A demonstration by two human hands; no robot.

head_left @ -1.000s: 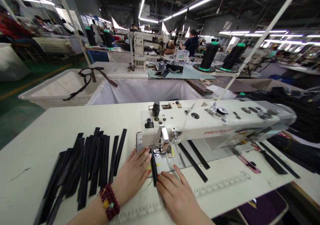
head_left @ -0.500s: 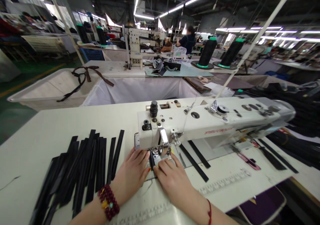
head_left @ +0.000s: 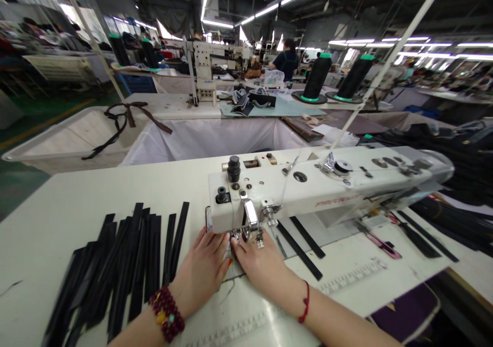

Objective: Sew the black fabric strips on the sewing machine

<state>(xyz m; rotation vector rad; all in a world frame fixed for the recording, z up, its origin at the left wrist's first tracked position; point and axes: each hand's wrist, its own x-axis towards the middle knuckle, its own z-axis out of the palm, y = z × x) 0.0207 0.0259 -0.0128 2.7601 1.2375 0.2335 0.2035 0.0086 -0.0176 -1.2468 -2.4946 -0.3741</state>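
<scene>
Under the head of a white sewing machine, both hands lie close at the needle area. My left hand rests flat left of the presser foot, fingers stretched forward and thumb apart. My right hand is on the other side, its thumb and finger closed at the end of a black strip. Most of that strip is hidden by the fingers and the machine head. A pile of black strips lies left of my left hand. Two more black strips lie right of the needle.
Pink-handled snips and a dark-handled tool lie on the right of the table. A clear ruler is near the front edge. Behind the table stands a white-lined bin. A person is farther back.
My right hand has moved forward and left, closer to the presser foot. Less of the black strip shows between my hands. My left hand stays nearly in place; the view has shifted slightly.
</scene>
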